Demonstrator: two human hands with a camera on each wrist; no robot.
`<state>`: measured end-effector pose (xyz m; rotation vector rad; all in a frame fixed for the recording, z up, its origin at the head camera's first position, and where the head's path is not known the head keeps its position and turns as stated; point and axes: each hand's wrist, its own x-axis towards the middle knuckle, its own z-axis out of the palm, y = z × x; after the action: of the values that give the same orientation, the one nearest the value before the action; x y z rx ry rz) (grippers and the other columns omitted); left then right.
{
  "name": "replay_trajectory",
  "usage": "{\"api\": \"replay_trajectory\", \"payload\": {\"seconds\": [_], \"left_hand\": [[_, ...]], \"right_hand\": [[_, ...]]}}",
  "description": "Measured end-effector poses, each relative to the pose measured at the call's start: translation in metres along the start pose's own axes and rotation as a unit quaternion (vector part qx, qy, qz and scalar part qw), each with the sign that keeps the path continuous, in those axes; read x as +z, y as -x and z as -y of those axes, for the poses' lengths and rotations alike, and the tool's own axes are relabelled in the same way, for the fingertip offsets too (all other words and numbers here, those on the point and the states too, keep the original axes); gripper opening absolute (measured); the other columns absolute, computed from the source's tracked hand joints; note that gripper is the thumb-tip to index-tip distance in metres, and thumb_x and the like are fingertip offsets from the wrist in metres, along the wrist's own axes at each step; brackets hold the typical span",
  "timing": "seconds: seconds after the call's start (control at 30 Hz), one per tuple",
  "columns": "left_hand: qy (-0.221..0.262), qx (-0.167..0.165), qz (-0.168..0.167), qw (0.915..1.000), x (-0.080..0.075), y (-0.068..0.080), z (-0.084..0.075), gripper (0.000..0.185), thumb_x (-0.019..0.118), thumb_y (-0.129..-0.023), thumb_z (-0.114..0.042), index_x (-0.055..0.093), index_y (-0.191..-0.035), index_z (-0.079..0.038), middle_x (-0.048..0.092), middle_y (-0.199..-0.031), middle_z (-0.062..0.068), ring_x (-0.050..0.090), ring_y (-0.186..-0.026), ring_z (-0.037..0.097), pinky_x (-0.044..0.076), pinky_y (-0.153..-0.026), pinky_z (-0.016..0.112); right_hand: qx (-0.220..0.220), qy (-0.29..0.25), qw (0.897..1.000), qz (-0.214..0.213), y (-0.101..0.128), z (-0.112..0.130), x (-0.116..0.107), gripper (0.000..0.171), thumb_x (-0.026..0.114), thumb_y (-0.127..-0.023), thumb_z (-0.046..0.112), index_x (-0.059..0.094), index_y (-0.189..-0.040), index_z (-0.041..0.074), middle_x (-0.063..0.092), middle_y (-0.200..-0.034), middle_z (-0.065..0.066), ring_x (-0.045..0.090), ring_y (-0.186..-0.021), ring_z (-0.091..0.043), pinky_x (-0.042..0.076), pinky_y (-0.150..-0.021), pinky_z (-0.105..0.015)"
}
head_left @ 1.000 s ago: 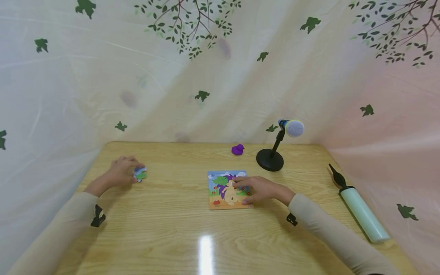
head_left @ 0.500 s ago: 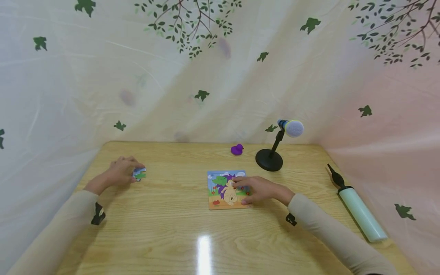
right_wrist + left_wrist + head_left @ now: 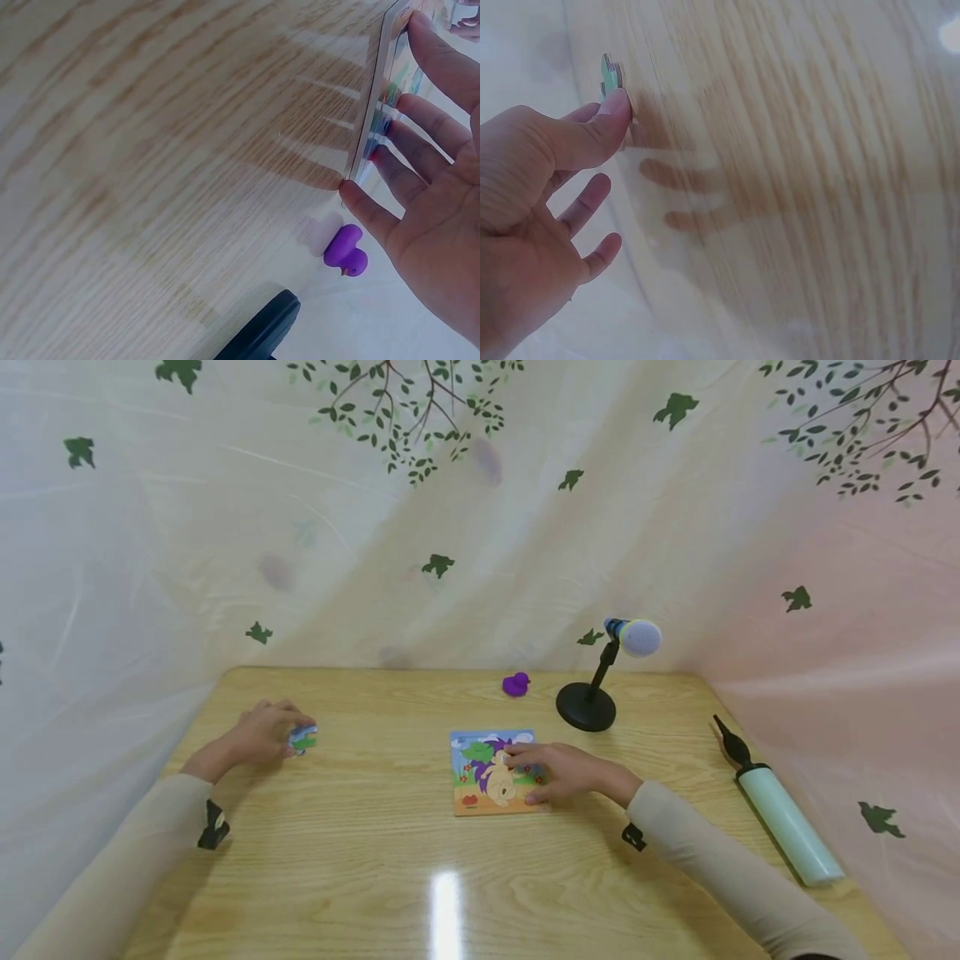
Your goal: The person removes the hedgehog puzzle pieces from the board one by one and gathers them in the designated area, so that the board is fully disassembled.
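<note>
On the table's left side my left hand (image 3: 264, 733) pinches a small blue-and-green jigsaw piece (image 3: 304, 740) between thumb and fingers. The left wrist view shows the piece (image 3: 610, 73) on edge beyond the thumb tip, the other fingers held loosely apart. Near the middle of the table lies a square puzzle board (image 3: 480, 777) with a cartoon figure with purple hair. My right hand (image 3: 566, 774) rests on the board's right part, its fingers spread. From the right wrist view, thumb and fingertips touch the board (image 3: 379, 97) along its face and edge, and the fingers are nearly straight.
A purple toy duck (image 3: 516, 684) sits behind the board at the table's back edge. To its right stands a microphone on a black stand (image 3: 587, 707). A pale green hand pump (image 3: 791, 827) lies along the right edge. A printed curtain (image 3: 360, 543) hangs behind the table.
The head view has shifted very slightly. Both hands keep their places, the left with the jigsaw piece and the right on the board.
</note>
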<state>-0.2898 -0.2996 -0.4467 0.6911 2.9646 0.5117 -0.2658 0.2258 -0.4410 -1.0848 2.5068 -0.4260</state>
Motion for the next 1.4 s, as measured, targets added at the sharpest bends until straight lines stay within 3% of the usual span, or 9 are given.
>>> {"api": "replay_trajectory", "payload": {"seconds": [0.23, 0.4, 0.57, 0.77, 0.9, 1.1, 1.4], "left_hand": [[-0.001, -0.003, 0.004, 1.0, -0.002, 0.001, -0.003, 0.054, 0.082, -0.076, -0.007, 0.068, -0.129, -0.005, 0.062, -0.129, 0.027, 0.053, -0.11, 0.05, 0.041, -0.086, 0.068], [0.0, 0.02, -0.009, 0.9998, -0.005, -0.004, -0.02, 0.058, 0.084, -0.076, -0.011, 0.066, -0.131, -0.005, 0.061, -0.13, 0.027, 0.05, -0.116, 0.056, 0.039, -0.089, 0.074], [-0.006, 0.056, -0.037, 0.9978, -0.003, -0.02, -0.053, 0.049, 0.079, -0.084, -0.013, 0.066, -0.13, -0.003, 0.064, -0.127, 0.026, 0.055, -0.114, 0.053, 0.045, -0.089, 0.07], [0.003, 0.109, -0.044, 0.993, 0.006, -0.045, -0.1, 0.043, 0.077, -0.087, -0.012, 0.068, -0.128, 0.0, 0.068, -0.119, 0.022, 0.062, -0.111, 0.045, 0.05, -0.09, 0.062], [0.032, 0.135, -0.024, 0.9901, 0.012, -0.061, -0.131, 0.043, 0.075, -0.09, -0.013, 0.066, -0.13, 0.0, 0.067, -0.121, 0.021, 0.062, -0.114, 0.042, 0.05, -0.094, 0.059], [0.064, 0.143, 0.024, 0.9874, 0.024, -0.085, -0.171, 0.046, 0.073, -0.092, -0.016, 0.063, -0.134, -0.001, 0.066, -0.126, 0.02, 0.062, -0.117, 0.039, 0.051, -0.098, 0.054], [0.073, 0.144, 0.059, 0.9851, 0.054, -0.115, -0.208, 0.051, 0.079, -0.089, -0.023, 0.064, -0.134, -0.002, 0.067, -0.13, 0.015, 0.063, -0.119, 0.031, 0.052, -0.102, 0.046]], "right_hand": [[0.009, 0.003, 1.0, 0.006, 0.0, 0.003, -0.002, 0.066, 0.074, -0.093, 0.034, 0.05, -0.151, 0.014, 0.036, -0.165, -0.009, 0.035, -0.151, -0.037, 0.033, -0.119, -0.057], [0.011, 0.012, 1.0, 0.012, 0.001, 0.006, -0.003, 0.067, 0.073, -0.094, 0.035, 0.049, -0.152, 0.014, 0.035, -0.165, -0.009, 0.034, -0.152, -0.036, 0.033, -0.119, -0.057], [0.013, 0.025, 1.0, 0.009, 0.003, 0.009, -0.003, 0.066, 0.073, -0.094, 0.036, 0.049, -0.152, 0.014, 0.033, -0.166, -0.01, 0.034, -0.151, -0.038, 0.034, -0.118, -0.058], [0.017, 0.016, 1.0, 0.002, 0.006, 0.008, -0.002, 0.066, 0.073, -0.093, 0.038, 0.051, -0.151, 0.017, 0.032, -0.166, -0.01, 0.036, -0.15, -0.04, 0.036, -0.117, -0.059], [0.016, 0.012, 1.0, -0.007, 0.008, 0.004, -0.002, 0.066, 0.073, -0.093, 0.04, 0.05, -0.151, 0.018, 0.035, -0.165, -0.011, 0.037, -0.149, -0.041, 0.036, -0.116, -0.06], [0.019, 0.022, 0.999, -0.024, 0.01, -0.003, -0.001, 0.064, 0.072, -0.094, 0.042, 0.053, -0.149, 0.016, 0.04, -0.162, -0.012, 0.038, -0.149, -0.039, 0.036, -0.117, -0.059], [0.013, 0.015, 0.999, -0.025, 0.011, -0.003, -0.002, 0.063, 0.07, -0.095, 0.042, 0.055, -0.147, 0.011, 0.04, -0.162, -0.014, 0.039, -0.148, -0.04, 0.036, -0.117, -0.058]]}}
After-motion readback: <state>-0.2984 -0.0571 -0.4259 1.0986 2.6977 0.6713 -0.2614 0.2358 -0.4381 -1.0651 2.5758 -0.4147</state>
